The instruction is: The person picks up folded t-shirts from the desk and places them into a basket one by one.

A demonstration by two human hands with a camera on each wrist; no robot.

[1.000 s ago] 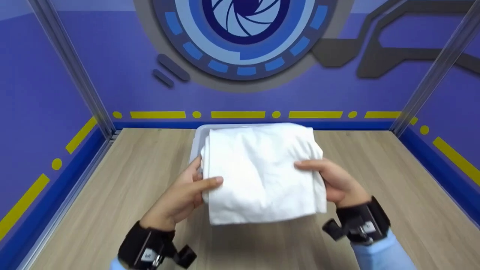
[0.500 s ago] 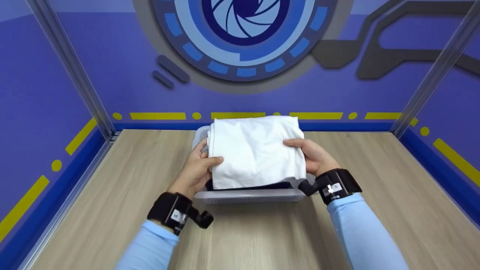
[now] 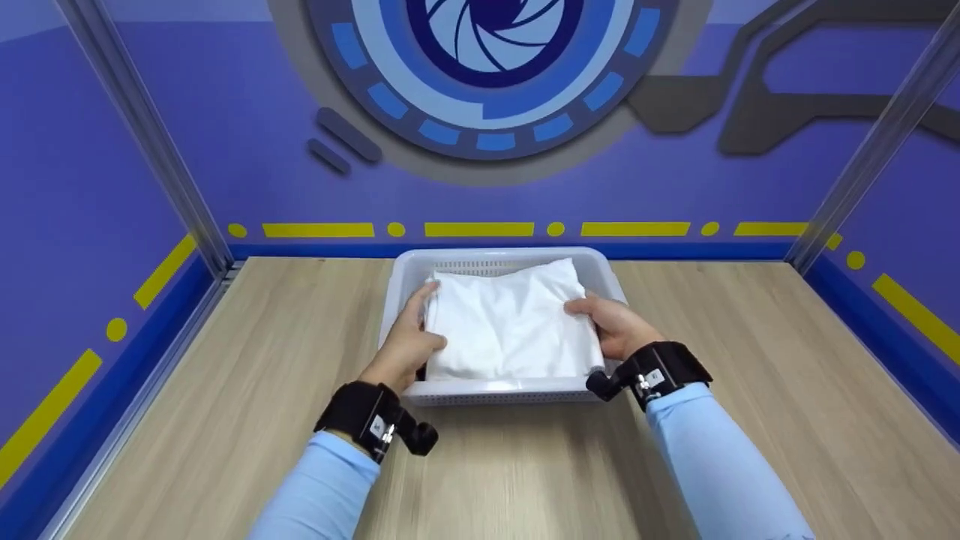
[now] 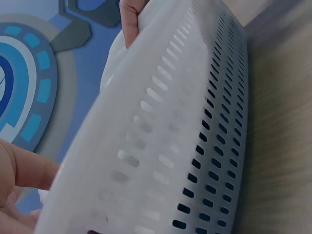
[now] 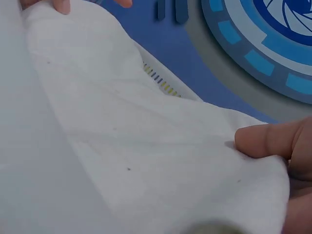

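Observation:
A folded white cloth [image 3: 510, 322] lies inside a white plastic basket [image 3: 495, 386], its right back corner raised a little. My left hand [image 3: 405, 337] holds the cloth's left side, thumb on top and a finger along the left back corner. At the opposite side my right hand [image 3: 619, 326] grips the edge; its thumb presses on top in the right wrist view, the fingers tucked below. The basket's perforated wall [image 4: 214, 126] fills much of the left wrist view. Something dark shows in a narrow gap at the cloth's left front corner.
The basket stands on a wood-grain table [image 3: 510, 465], near the blue back wall [image 3: 300, 251]. Purple side panels [image 3: 90, 187] with metal corner posts rise to the left and right.
Both hands have moved forward from over the table and lowered the cloth into the basket. The basket's rim, mostly covered before, now shows around the cloth.

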